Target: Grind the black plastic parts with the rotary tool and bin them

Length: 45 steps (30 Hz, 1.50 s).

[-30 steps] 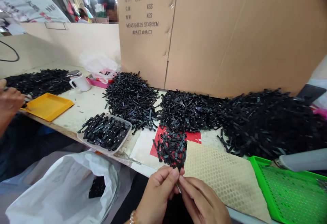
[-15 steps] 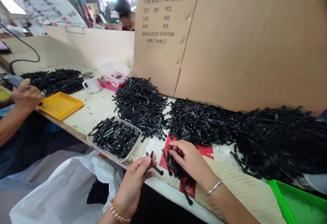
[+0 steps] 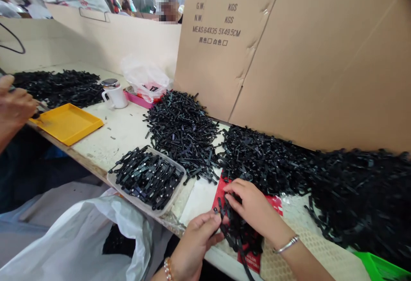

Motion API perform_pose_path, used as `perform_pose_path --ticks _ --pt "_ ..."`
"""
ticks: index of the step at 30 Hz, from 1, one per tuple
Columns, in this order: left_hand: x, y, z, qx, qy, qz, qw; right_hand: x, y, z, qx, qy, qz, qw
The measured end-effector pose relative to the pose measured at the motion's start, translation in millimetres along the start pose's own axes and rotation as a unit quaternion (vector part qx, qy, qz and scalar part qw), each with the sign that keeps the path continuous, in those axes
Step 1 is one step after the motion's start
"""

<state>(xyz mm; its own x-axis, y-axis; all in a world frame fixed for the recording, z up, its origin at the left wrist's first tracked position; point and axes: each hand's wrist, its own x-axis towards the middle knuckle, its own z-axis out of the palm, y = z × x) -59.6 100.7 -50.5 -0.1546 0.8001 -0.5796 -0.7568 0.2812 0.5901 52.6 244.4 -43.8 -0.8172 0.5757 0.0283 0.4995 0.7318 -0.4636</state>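
Note:
My left hand (image 3: 201, 235) pinches a slim black plastic strip (image 3: 216, 211) with rounded ends between thumb and fingertips, at the left side of a small heap of similar strips (image 3: 245, 232). My right hand (image 3: 253, 206) is curled over the top of that heap, its thumb and fingers closed on black strips there; how many it grips is hidden. Under the heap lies a red printed sheet (image 3: 252, 260). Just left of my hands, a clear plastic tray (image 3: 160, 211) holds strips laid in rows, many showing a pale dot.
Large piles of black strips (image 3: 183, 131) run along a tall cardboard box (image 3: 289, 58). At left are a white mug (image 3: 117, 97), a yellow tray (image 3: 69, 122) and a co-worker's hand (image 3: 16, 105). A white sack (image 3: 80, 234) hangs below the edge; a green basket (image 3: 379, 266) sits right.
My left hand has moved right, bringing its strip up against the small heap beside my right hand. My right hand stays over the heap. The whole view has shifted a little.

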Motion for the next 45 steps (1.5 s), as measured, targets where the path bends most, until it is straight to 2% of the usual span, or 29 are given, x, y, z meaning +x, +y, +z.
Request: perform_pose_path --ticks 4,10,13,23,26,28,32,36,38,41,45 --pt "1.3 -2.4 -2.0 -0.012 0.005 0.001 1.000 22.5 -1.9 -0.2 -0.024 0.029 -0.013 0.999" --pt "9.0 -4.3 -12.9 -0.010 0.031 0.045 0.998 37.7 2.1 20.2 -0.066 -0.017 -0.035 0.997" --pt "11.0 -1.6 -14.8 -0.014 0.049 0.056 0.997 40.1 6.4 27.3 -0.060 -0.012 -0.034 0.998" --pt "5.5 12.3 -9.5 -0.044 0.094 0.097 0.990 47.1 2.7 10.5 0.092 0.111 -0.071 0.987" --pt "4.7 13.3 -8.6 -0.051 0.084 0.095 0.991 49.1 -4.8 16.3 0.162 0.138 -0.073 0.974" --pt "5.5 13.2 -8.4 -0.057 0.077 0.093 0.991 50.7 -9.2 24.0 0.184 0.126 -0.070 0.972" --pt "9.9 11.6 -9.3 -0.079 0.086 0.089 0.989 52.2 -4.3 26.0 0.143 0.056 -0.090 0.984" --pt "15.4 9.5 -11.8 -0.092 0.115 0.086 0.985 49.8 24.0 -3.8 0.057 0.139 -0.057 0.987" --pt "19.0 9.8 -12.0 -0.098 0.123 0.083 0.984 48.7 38.1 -18.6 -0.011 0.156 -0.038 0.987" --pt "26.2 11.8 -9.5 -0.113 0.125 0.080 0.982 50.2 45.9 -26.3 -0.070 0.119 -0.031 0.990" --pt "35.2 11.8 -5.0 -0.113 0.121 0.094 0.982 56.7 39.0 -19.6 -0.103 0.079 -0.049 0.990"
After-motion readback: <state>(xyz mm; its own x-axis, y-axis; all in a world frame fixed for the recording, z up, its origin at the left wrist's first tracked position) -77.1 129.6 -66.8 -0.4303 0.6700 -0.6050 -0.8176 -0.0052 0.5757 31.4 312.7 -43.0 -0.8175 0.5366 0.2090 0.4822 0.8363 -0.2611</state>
